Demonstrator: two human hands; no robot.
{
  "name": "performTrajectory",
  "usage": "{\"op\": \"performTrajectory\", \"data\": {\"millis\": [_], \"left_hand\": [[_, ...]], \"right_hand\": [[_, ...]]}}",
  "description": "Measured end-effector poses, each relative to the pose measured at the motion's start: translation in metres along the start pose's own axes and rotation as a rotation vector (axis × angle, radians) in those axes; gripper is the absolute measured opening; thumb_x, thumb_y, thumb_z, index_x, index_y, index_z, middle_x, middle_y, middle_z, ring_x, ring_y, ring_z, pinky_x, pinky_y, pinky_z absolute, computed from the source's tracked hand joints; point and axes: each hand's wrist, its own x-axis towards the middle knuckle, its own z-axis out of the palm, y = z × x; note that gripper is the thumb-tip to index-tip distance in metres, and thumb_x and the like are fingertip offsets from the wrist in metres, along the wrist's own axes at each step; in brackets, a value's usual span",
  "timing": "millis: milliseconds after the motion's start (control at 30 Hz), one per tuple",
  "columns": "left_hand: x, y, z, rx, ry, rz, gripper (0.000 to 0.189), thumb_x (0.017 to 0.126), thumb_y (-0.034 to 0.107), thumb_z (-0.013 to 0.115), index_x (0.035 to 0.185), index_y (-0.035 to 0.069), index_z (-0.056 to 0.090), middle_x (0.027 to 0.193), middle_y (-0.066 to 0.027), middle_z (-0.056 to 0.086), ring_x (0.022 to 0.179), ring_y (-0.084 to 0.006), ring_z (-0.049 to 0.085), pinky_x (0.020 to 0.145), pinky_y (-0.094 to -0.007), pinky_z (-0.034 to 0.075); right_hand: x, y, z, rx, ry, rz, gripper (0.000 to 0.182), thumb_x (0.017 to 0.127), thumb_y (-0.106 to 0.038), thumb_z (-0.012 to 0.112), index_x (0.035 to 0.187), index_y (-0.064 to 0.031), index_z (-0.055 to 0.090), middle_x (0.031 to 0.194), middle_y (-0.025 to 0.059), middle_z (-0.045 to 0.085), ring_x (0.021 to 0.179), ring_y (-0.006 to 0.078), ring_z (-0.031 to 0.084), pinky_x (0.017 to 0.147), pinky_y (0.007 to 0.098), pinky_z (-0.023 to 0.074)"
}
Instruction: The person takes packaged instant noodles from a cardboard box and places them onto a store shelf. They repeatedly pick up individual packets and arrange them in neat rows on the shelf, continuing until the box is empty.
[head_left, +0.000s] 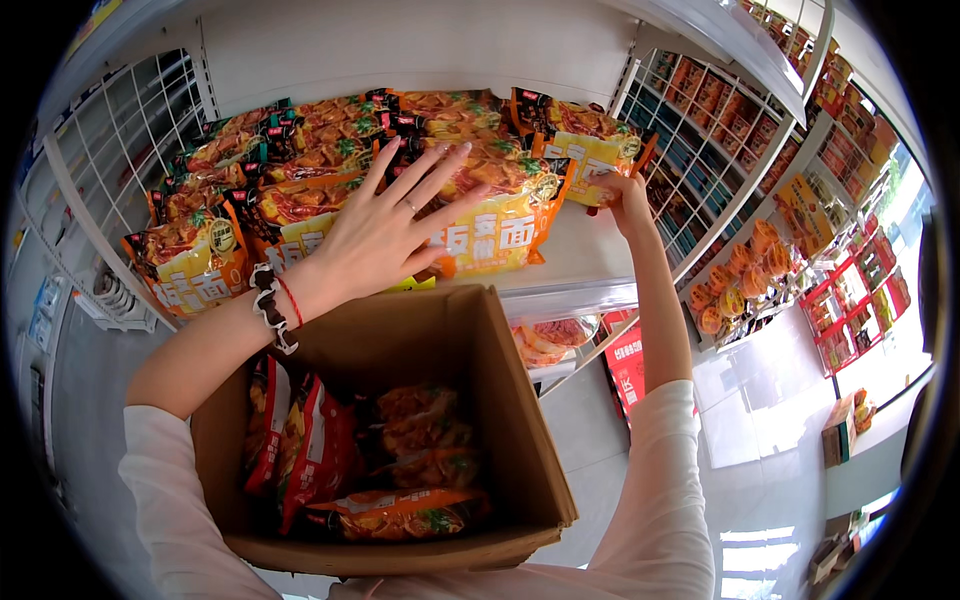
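Observation:
My left hand (405, 217) lies with spread fingers against the front packet of instant noodles (495, 232), an orange and yellow bag standing in the middle row. At the right end of the shelf, my right hand (622, 196) grips the lower side of another noodle packet (581, 146), its fingers partly hidden. Rows of similar packets (315, 161) fill the shelf to the left. Below my left arm is an open cardboard box (525, 420), with red packets (319, 450) on its left side and orange ones (405, 514) at the bottom and right.
White wire grid panels (697, 157) flank the shelf (592, 247) on both sides. Price-rail plastic (570, 296) runs along its front edge. A lower shelf holds bagged food (559, 334). Hanging orange cups (742, 274) and a red display rack (855, 292) stand at right.

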Motion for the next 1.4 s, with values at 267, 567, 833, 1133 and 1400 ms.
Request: {"op": "performTrajectory", "data": {"millis": [267, 567, 833, 1133, 1400], "left_hand": [[-0.001, 0.003, 0.002, 0.081, -0.018, 0.044, 0.061, 0.081, 0.038, 0.054, 0.137, 0.026, 0.031, 0.145, -0.0042, 0.023, 0.132, -0.0178, 0.024, 0.108, -0.0521, 0.012], [-0.002, 0.002, 0.008, 0.055, -0.018, 0.034, 0.063, 0.079, 0.037, 0.056, 0.136, 0.025, 0.033, 0.146, -0.0047, 0.02, 0.132, -0.0208, 0.024, 0.108, -0.0513, 0.012], [-0.006, 0.002, 0.009, 0.049, 0.006, 0.016, 0.065, 0.077, 0.035, 0.058, 0.136, 0.024, 0.033, 0.146, -0.0054, 0.022, 0.132, -0.0206, 0.024, 0.108, -0.0511, 0.012], [-0.007, 0.003, 0.01, -0.009, 0.01, 0.005, 0.067, 0.077, 0.035, 0.059, 0.138, 0.025, 0.03, 0.145, -0.0046, 0.023, 0.132, -0.0196, 0.025, 0.108, -0.0509, 0.012], [-0.016, -0.008, -0.006, -0.104, 0.199, 0.169, 0.045, 0.077, 0.024, 0.061, 0.119, 0.013, 0.052, 0.135, -0.0051, 0.04, 0.122, -0.0191, 0.039, 0.103, -0.0448, 0.027]], "right_hand": [[0.053, 0.038, -0.004, -0.097, 0.143, 0.113, 0.015, 0.056, 0.004, 0.056, 0.071, 0.0039, 0.056, 0.072, 0.0144, 0.059, 0.064, 0.0216, 0.058, 0.052, 0.0343, 0.0439], [0.061, 0.069, 0.025, -1.221, 0.42, -0.42, 0.037, 0.073, -0.027, 0.064, 0.084, 0.0064, 0.052, 0.08, 0.0243, 0.062, 0.081, 0.0406, 0.061, 0.068, 0.0417, 0.0494], [0.025, 0.025, 0.057, -1.446, 0.289, -0.239, 0.03, 0.077, -0.017, 0.06, 0.091, 0.0014, 0.04, 0.093, 0.0266, 0.057, 0.085, 0.0412, 0.059, 0.068, 0.0447, 0.0493], [0.063, 0.067, 0.019, -1.235, 0.116, -0.462, 0.04, 0.068, -0.008, 0.068, 0.096, 0.0043, 0.043, 0.099, 0.0283, 0.054, 0.089, 0.0433, 0.055, 0.072, 0.0443, 0.0481], [-0.012, -0.002, 0.066, -1.112, 0.29, -0.613, 0.018, 0.072, -0.011, 0.065, 0.086, 0.001, 0.064, 0.081, 0.0151, 0.065, 0.073, 0.0244, 0.064, 0.065, 0.0338, 0.0497]]}}
